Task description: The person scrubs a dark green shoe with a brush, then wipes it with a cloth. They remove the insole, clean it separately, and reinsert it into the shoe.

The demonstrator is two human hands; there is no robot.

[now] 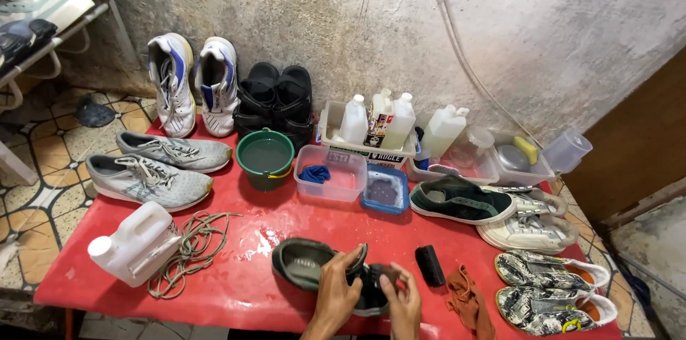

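A dark green shoe (304,261) lies on its side near the front edge of the red table (236,283). My left hand (336,293) grips the shoe at its opening, fingers curled over the rim. My right hand (402,301) holds the shoe's dark toe end beside it. A black brush (429,265) lies just right of my hands, and a brown cloth (468,301) lies further right. Greenish laces (193,247) lie loose to the left of the shoe.
A white jug (136,243) lies on its side at the front left. Grey, white and black shoes stand along the left and back. A green bucket (265,158), clear tubs, white bottles (379,122) and more shoes at the right fill the table.
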